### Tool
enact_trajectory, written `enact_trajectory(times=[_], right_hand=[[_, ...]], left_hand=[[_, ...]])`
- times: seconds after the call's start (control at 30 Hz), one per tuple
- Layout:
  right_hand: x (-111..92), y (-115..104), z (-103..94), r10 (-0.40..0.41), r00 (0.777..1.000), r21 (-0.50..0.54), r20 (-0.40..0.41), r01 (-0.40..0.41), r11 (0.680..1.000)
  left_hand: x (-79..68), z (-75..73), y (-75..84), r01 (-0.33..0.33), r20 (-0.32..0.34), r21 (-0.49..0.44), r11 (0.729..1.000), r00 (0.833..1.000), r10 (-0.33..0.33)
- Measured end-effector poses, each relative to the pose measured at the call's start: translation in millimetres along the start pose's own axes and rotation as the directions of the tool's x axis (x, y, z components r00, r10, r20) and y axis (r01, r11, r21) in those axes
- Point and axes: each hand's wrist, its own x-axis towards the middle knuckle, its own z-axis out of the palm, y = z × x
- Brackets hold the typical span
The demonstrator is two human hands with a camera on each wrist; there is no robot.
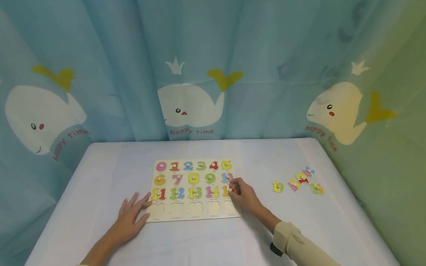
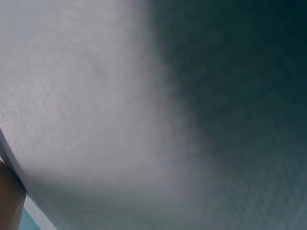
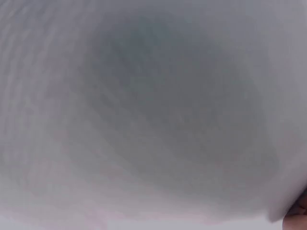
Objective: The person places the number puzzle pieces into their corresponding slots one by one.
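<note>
A wooden number puzzle board point(image 1: 192, 214) lies flat near the middle of the white tabletop point(image 1: 95, 170), its long side facing the person. The left hand point(image 1: 130, 218) rests flat on the tabletop with fingers straight and spread, the fingertips touching the board's near left corner. The right hand point(image 1: 243, 195) sits at the board's right edge, fingers curled and pinching a yellow-and-red number piece point(image 1: 226, 191) at the last slot of the third row (the hand covers part of it, so the number cannot be read whole). The bottom row of slots point(image 1: 189, 209) shows bare wood. A small cluster of loose number pieces point(image 1: 300, 182) lies well apart to the right on the tabletop. Both wrist views show only a blurred grey-white surface. A blue whale-print curtain point(image 1: 195, 66) hangs behind.
</note>
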Motion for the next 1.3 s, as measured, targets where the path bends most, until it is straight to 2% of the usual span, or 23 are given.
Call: enact_trajectory(times=[0.1,0.2,0.3,0.43,0.5,0.7,0.77,1.0,1.1,1.3], right_hand=[[0.1,-5.3,-3.8,0.030,0.999,0.014,0.041,-0.030,0.999],[-3.7,-6.3,-11.7,0.101,0.993,0.051,0.058,-0.103,0.993],[-11.3,-0.5,-23.1,0.168,0.985,0.066,0.031,-0.169,0.983],[-24.2,15.7,-41.5,0.208,0.978,0.062,-0.023,-0.207,0.976],[-29.3,23.9,-52.3,0.202,0.978,0.052,-0.047,-0.199,0.979],[-33.6,44.6,-87.4,0.111,0.985,-0.043,-0.134,-0.118,0.992],[-34.0,50.1,-97.1,0.106,0.983,-0.065,-0.150,-0.117,0.991],[-38.1,67.1,-121.2,0.213,0.963,0.000,-0.163,-0.216,0.976],[-38.4,73.1,-127.9,0.206,0.966,-0.028,-0.155,-0.212,0.977],[-36.8,82.1,-132.6,0.159,0.984,-0.109,-0.083,-0.168,0.980]], left_hand=[[-0.4,0.4,-1.3,-0.004,-0.001,-0.006,1.000,1.000,0.004],[-0.4,1.1,-2.4,-0.016,-0.007,-0.002,1.000,1.000,0.016],[-0.3,0.7,-2.5,-0.029,-0.017,0.008,1.000,0.999,0.029],[-1.5,2.3,-1.6,-0.030,-0.013,0.013,0.999,0.999,0.030],[-2.0,2.7,-1.0,-0.025,-0.006,0.013,1.000,1.000,0.026],[-0.3,2.5,-1.6,-0.024,-0.005,0.022,0.999,1.000,0.024],[0.4,1.6,-2.0,-0.022,-0.010,0.024,0.999,1.000,0.023],[-0.3,-1.6,-3.9,-0.022,-0.009,0.022,1.000,1.000,0.022],[0.0,-1.4,-4.1,-0.024,-0.014,0.027,0.999,1.000,0.024],[0.1,0.5,-3.9,-0.012,-0.008,0.017,1.000,1.000,0.012]])
